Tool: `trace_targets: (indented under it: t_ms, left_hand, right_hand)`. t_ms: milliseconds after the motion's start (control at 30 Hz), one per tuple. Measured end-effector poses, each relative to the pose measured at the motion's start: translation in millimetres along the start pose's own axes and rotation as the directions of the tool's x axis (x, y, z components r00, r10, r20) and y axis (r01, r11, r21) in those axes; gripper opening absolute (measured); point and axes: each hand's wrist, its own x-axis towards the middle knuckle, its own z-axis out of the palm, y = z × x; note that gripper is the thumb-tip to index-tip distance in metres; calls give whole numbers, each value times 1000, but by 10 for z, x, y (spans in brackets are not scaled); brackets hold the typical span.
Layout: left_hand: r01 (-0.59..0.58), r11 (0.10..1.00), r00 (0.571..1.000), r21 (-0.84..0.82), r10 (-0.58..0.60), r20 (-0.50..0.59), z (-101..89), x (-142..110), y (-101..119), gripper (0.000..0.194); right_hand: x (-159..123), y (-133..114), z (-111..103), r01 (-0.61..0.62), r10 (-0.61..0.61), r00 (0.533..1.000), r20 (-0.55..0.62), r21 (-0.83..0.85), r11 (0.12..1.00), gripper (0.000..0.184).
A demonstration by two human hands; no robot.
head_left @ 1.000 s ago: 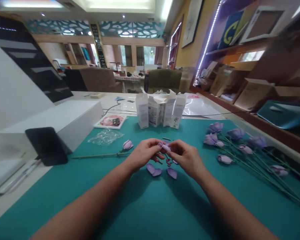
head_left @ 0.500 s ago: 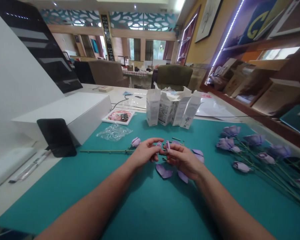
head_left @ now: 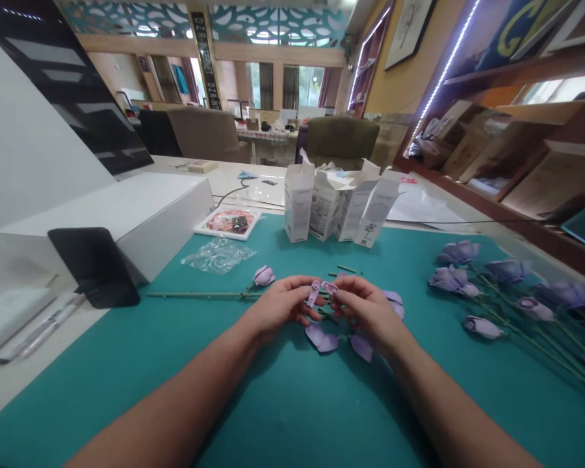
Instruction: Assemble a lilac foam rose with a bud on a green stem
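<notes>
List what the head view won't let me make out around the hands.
Head view:
Where the lilac pieces meet: hidden by fingers of the left hand and right hand.
Lilac petal: inner end hidden behind the right hand.
Printing on the white cartons: too small.

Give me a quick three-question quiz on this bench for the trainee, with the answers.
1. Multiple choice: which lies nearest the left hand on the teal mat?
A) the lilac bud on its green stem
B) the clear plastic bag
C) the white cartons

2. True or false: the right hand pinches one small lilac piece and the left hand another.

3. Short answer: what lies on the mat just below the hands?

Key:
1. A
2. True
3. Loose lilac petals
</notes>
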Motion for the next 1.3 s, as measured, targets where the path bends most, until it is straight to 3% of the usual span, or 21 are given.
trace_targets:
  t_ms: [100,200,367,633,900,1300]
  left_hand:
    - [40,998,999,-40,-39,21,9,-8,-5,19]
    - [55,997,998,-55,-53,38,15,-14,-14,18]
    - [25,999,998,-41,-23,65,-2,-4,-53,18]
    - [1,1000,998,6,-2,58,1,13,-78,19]
    - [-37,996,992,80,27,120,-24,23,-91,32]
    - [-79,977,990,199,53,131,-22,8,-47,24]
  right_hand:
    - [-22,-24,-1,165,-173,985,-16,-219,961,25]
    - [-58,-71,28,239,-263,963,-54,-273,932,21]
    - [-78,-117,45,150,-173,982,-75,-249,957,25]
    - [-64,-52,-3,191,-188,982,37,-118,975,28]
    - [-122,-155,44,183,-168,982,80,-236,954,21]
    - [-97,-109,15,157,-128,983,134,-233,960,16]
